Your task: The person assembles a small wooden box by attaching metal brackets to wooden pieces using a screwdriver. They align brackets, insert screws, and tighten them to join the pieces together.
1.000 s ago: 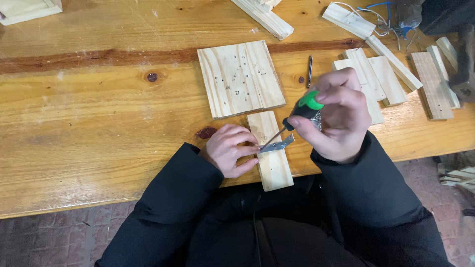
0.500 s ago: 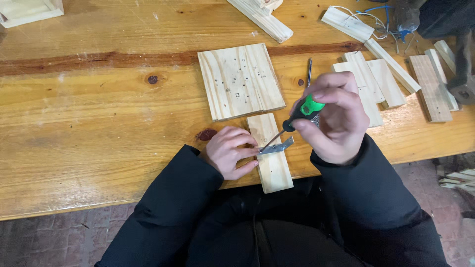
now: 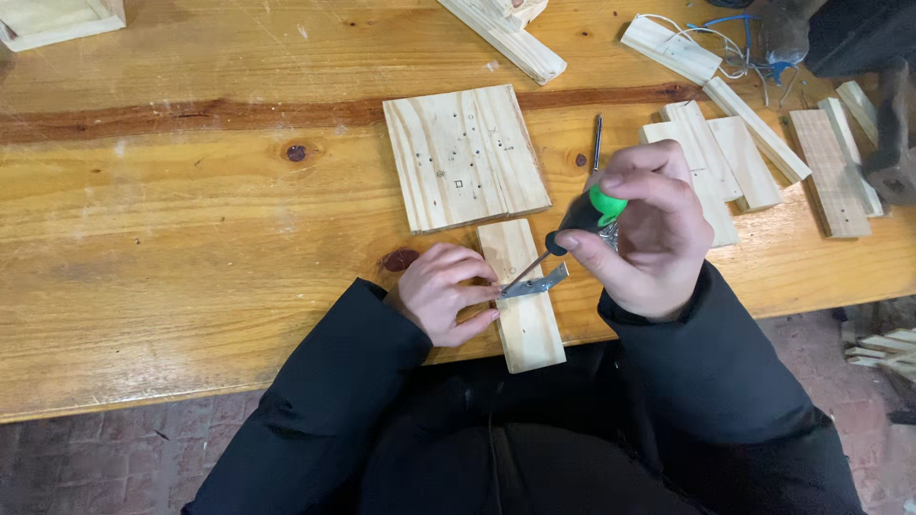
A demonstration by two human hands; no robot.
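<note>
- Your right hand (image 3: 649,238) is wrapped shut around a screwdriver (image 3: 580,217) with a black and green handle; thumb and fingers press on the handle from both sides.
- From that grip, the thin shaft slants down and toward your left hand, and its tip meets a small metal bracket (image 3: 534,283).
- The bracket lies on a narrow wooden strip (image 3: 523,305), just below and left of your right fist.
- Your left hand (image 3: 444,291) pinches the bracket's near end between fingertips and thumb, with the rest of the fingers curled against the strip's left edge.
- The strip runs from under the grip toward your body, and its near end overhangs the table (image 3: 191,238) edge.
- Just beyond your left hand, touching the strip's far end, lies a square board (image 3: 463,157) dotted with small holes.
- Behind your right fist, a dark nail or bit (image 3: 597,141) lies on the table, near the board's right edge.
- To the right of your right hand, several short wooden slats (image 3: 711,162) lie side by side, partly hidden by your knuckles.
- Farther out from that hand, more slats (image 3: 830,162) and a tangle of white and blue wire (image 3: 735,43) sit near the table's far corner.
- Far beyond both hands, a long wooden batten (image 3: 510,38) lies slantwise.
</note>
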